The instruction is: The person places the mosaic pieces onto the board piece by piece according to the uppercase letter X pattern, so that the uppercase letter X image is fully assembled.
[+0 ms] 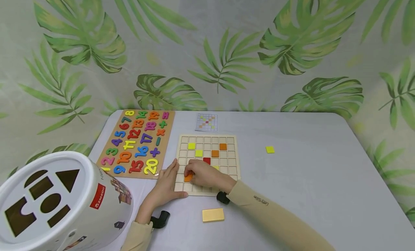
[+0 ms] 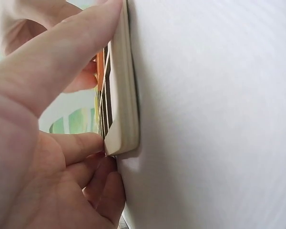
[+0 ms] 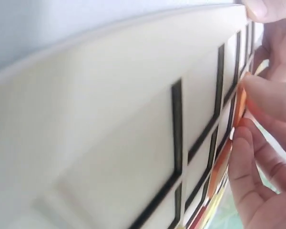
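A pale wooden grid board (image 1: pixel 233 164) lies flat on the table. My left hand (image 1: pixel 167 182) rests against its near left corner, fingers along the left edge and thumb by the front edge. Between the thumb and fingertips of my right hand (image 1: pixel 207 173) is an orange square tile (image 1: pixel 188 178), at a cell near that corner. Other tiles sit in the grid: a yellow tile (image 1: pixel 191 145), a lime tile (image 1: pixel 199 153), a red tile (image 1: pixel 206 160) and two orange tiles (image 1: pixel 223 146). The right hand partly covers another yellow tile (image 1: pixel 215 167).
Behind the board lies a printed pattern card (image 1: pixel 206 122). A loose yellow tile (image 1: pixel 270 149) is to the right, and a yellow block (image 1: pixel 213 215) in front. On the left are a number puzzle board (image 1: pixel 168 135) and a large white shape-sorter bucket (image 1: pixel 107 215).
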Available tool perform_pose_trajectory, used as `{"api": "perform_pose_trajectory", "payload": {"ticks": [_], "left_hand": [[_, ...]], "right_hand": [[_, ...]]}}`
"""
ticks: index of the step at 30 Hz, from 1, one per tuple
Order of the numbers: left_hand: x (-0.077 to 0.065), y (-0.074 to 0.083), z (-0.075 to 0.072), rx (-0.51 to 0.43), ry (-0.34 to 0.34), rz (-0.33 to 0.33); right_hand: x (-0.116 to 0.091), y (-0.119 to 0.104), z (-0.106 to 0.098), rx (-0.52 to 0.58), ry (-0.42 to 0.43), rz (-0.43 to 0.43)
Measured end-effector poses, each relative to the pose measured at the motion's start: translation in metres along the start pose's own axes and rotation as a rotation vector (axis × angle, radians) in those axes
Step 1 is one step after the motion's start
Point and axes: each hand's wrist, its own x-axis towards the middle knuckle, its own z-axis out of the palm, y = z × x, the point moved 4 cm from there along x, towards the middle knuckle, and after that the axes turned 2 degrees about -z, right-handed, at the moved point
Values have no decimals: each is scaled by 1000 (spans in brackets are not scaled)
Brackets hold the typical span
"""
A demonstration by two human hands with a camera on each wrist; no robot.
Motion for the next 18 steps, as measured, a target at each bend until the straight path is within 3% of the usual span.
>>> {"api": "perform_pose_trajectory", "payload": {"ticks": [5, 10, 15, 18], "left_hand": [[-1, 1, 0, -14, 9, -7], [-1, 3, 0, -18, 16, -20], [-2, 4, -1, -27, 19, -27], [-2, 5, -2, -28, 16, -32]], "right_hand": [[-20, 14, -21, 100, 62, 12], [-65, 55, -59, 171, 210, 52], [-120, 109, -95, 118, 368, 177], [-148, 138, -110, 70, 399, 277]]}}
